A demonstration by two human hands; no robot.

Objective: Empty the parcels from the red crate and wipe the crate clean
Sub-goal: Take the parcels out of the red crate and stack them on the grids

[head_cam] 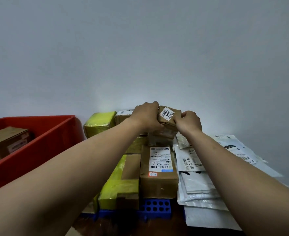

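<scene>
Right of the red crate (43,145), above the stack there, gripping a small brown parcel (168,116) at both ends: fingers (154,106) of the left hand (146,116) curled over the end nearer the crate, those of the right hand (189,122) pinching the end farther from it. Both sets clamped on the cardboard. Cannot tell whether already resting on the boxes beneath or just clear of them.

Just beside the crate's right wall, a yellow-taped parcel (100,122); farther right, a brown labelled box (159,169); farthest from the crate, white mailer bags (196,184); all on a blue perforated pallet (154,208). Inside the crate, one brown boxed parcel (6,142) left, so emptying looks unfinished and wiping not yet begun.

Likely trouble from here: toppling, if set down off-centre on the uneven top of the stack. Sliding away from the crate onto the slick mailer bags, if placed half over them. Knocking the yellow-taped parcel towards the crate while lowering. Dropping, if one hand lets go early, given a hold at the ends only.
</scene>
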